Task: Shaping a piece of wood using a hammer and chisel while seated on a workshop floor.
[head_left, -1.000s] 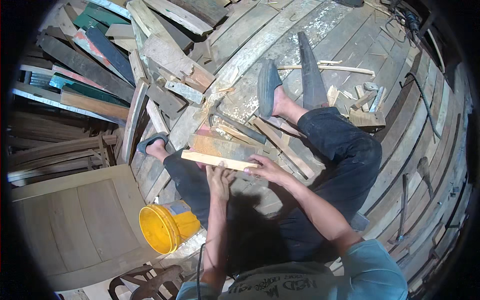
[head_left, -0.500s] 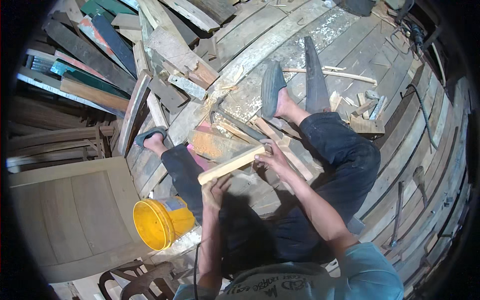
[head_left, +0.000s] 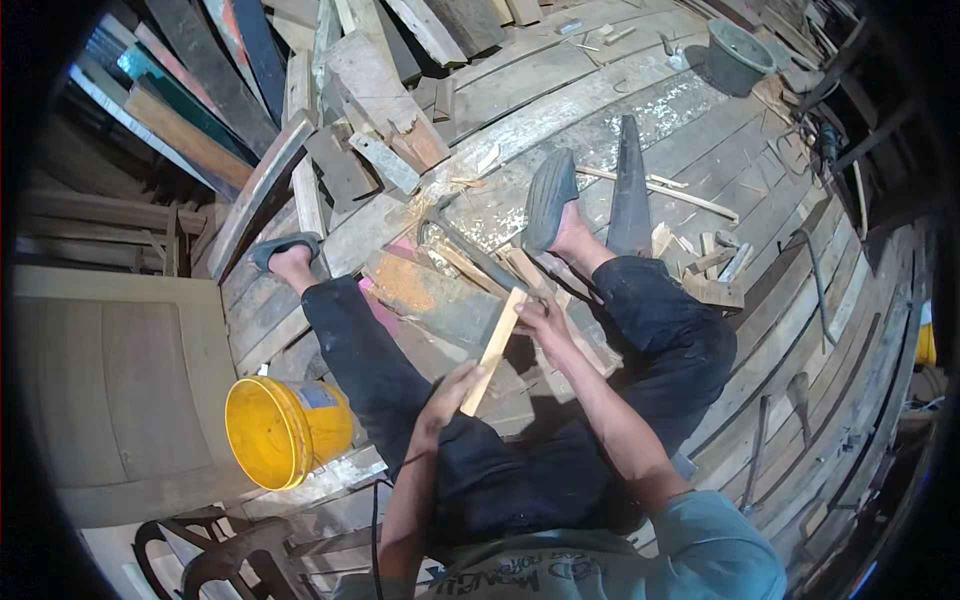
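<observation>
Between my two hands a short, pale wooden strip [head_left: 494, 352] is held at a steep slant over my lap. My left hand [head_left: 450, 397] is closed about its lower end. At the upper end, my right hand [head_left: 543, 325] pinches the strip between thumb and fingers. Just beyond lies a hammer [head_left: 475, 257] with a dark handle, its head pointing away to the left. Beside it is a board [head_left: 412, 285] dusted with orange sawdust. A long, dark, tapered piece [head_left: 629, 185], resembling a handsaw blade, lies beyond my right foot.
A yellow bucket [head_left: 270, 435] lies tipped by my left leg, near a wooden panel [head_left: 120, 390]. Boards [head_left: 385, 85] are heaped at the far left. Offcuts [head_left: 712, 290] lie by my right knee, and a grey tub [head_left: 738, 57] stands at the far right.
The strip has swung from a shallow slant to a steep one, its lower end coming nearer me. My left hand has moved right and closer with it. The whole view has shifted slightly.
</observation>
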Available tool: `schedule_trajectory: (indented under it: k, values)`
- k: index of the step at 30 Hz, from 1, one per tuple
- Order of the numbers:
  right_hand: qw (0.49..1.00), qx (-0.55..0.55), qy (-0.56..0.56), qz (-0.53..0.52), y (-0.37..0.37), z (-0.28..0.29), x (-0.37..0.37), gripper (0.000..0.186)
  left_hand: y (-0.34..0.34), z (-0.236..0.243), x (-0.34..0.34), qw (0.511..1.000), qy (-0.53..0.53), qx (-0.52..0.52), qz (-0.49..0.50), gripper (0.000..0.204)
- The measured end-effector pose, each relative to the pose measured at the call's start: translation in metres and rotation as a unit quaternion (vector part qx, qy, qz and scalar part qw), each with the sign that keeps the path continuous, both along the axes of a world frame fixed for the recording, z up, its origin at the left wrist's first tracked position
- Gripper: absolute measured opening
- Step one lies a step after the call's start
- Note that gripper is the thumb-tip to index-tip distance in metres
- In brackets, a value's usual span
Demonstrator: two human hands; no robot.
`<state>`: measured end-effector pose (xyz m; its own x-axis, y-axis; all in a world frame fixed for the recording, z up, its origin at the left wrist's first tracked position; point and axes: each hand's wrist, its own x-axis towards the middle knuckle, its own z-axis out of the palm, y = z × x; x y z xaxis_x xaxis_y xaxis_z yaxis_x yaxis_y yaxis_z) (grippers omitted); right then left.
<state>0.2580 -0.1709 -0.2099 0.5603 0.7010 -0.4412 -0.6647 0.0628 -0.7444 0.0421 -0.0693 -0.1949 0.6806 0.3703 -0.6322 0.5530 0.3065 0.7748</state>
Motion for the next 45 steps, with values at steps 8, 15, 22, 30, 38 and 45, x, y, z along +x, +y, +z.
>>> schedule_trajectory:
  k: [8,15,22,30,38,45]
  values:
    - [0.633,-0.422,-0.649,0.028,-0.024,-0.053,0.006,0.059,-0.007,-0.028,0.017,0.997,-0.040,0.026,0.067,0.051]
    - [0.685,-0.451,-0.547,0.167,-0.037,-0.071,0.018,0.051,-0.002,-0.070,0.023,0.981,0.044,0.127,0.141,0.072]
    - [0.850,-0.172,-0.496,0.041,0.003,0.011,-0.023,0.042,0.014,-0.083,0.034,0.935,0.089,0.208,0.273,0.080]
    - [0.740,-0.327,-0.508,0.297,0.005,0.052,-0.080,0.040,0.006,-0.084,0.038,0.924,-0.017,-0.090,0.371,0.088]
    - [0.669,-0.333,-0.552,0.369,-0.020,0.050,-0.099,0.058,-0.001,-0.107,0.028,0.906,-0.088,-0.227,0.345,0.078]
    - [0.646,-0.336,-0.536,0.428,-0.020,0.060,-0.103,0.058,0.003,-0.121,0.021,0.875,-0.067,-0.356,0.320,0.058]
